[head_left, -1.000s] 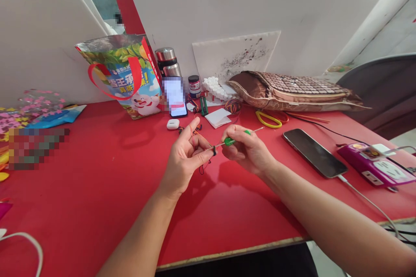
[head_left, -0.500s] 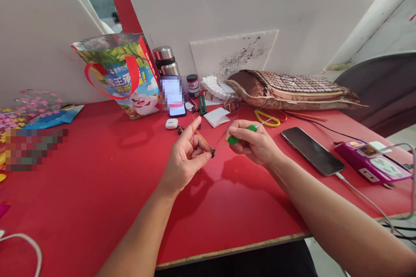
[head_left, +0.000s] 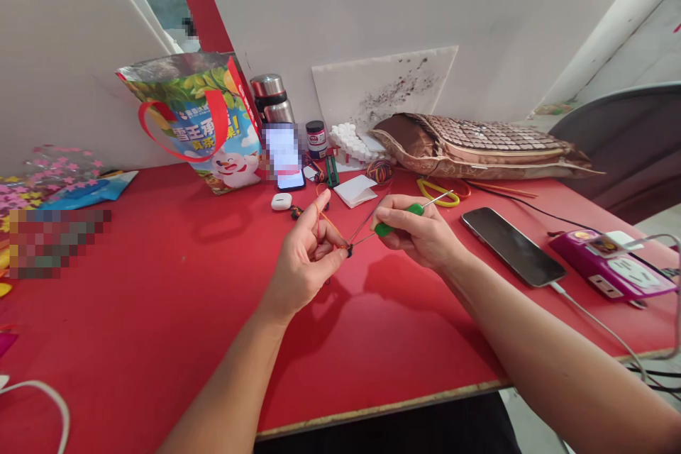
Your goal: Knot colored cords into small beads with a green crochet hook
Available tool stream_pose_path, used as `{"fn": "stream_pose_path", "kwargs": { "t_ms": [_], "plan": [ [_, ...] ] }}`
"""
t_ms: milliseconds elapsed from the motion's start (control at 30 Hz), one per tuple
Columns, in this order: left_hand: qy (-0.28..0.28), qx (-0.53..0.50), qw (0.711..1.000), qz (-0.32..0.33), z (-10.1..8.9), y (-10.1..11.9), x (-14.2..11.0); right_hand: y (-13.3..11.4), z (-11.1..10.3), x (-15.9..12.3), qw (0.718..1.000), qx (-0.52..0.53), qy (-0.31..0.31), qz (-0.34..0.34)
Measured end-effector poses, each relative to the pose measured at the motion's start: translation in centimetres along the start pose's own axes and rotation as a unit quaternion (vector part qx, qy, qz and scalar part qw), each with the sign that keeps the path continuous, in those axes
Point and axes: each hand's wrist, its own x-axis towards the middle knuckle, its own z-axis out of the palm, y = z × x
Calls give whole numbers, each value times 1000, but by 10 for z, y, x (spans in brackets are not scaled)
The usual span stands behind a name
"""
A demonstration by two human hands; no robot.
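Observation:
My left hand (head_left: pixel 304 255) pinches a small dark crochet piece (head_left: pixel 350 250) between thumb and fingers. A strand of orange-red yarn (head_left: pixel 318 218) passes around its raised index finger. My right hand (head_left: pixel 412 230) is closed around a green-handled crochet hook (head_left: pixel 414 210). One thin metal end points left to the dark piece; the other end sticks out at the upper right. Thin strands run from the piece up toward a multicoloured yarn ball (head_left: pixel 379 172). The fingers partly hide the piece, so its stitches cannot be made out.
Behind my hands are a white earbud case (head_left: pixel 281 201), a propped phone (head_left: pixel 284 156), folded paper (head_left: pixel 356 190) and yellow-handled scissors (head_left: pixel 439 193). A charging phone (head_left: pixel 513 247) and a purple power strip (head_left: pixel 611 266) lie right. A gift bag (head_left: pixel 196 128) stands left on the red table (head_left: pixel 159 340).
My right hand has drawn the crochet hook slightly right and up, away from the dark piece, and the strands now show between them. My left hand keeps its pinch.

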Motion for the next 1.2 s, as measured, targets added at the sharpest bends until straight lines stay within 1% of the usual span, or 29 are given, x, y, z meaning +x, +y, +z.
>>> {"fn": "stream_pose_path", "kwargs": {
  "t_ms": [300,533,700,833,967,1033,1100,1200],
  "plan": [
    [5,21,1000,4,2,1,-1,-4,2,-1,1000,-10,5,-13],
    [10,50,999,11,1,-5,1,0,-2,-2,998,-47,-6,-37],
    [16,81,996,19,1,-8,3,0,0,-3,992,-102,-26,-72],
    [36,113,993,14,0,-11,5,1,2,-5,975,-181,-32,-124],
    [69,140,988,-13,-1,-17,8,8,5,-9,940,-284,-31,-186],
    [91,135,986,-30,-2,-20,10,14,8,-11,912,-335,-36,-235],
    [114,120,985,-48,-1,-21,12,21,12,-13,868,-391,-44,-303],
    [146,79,984,-67,1,-18,14,32,15,-14,786,-476,-59,-390]
  ]
}}
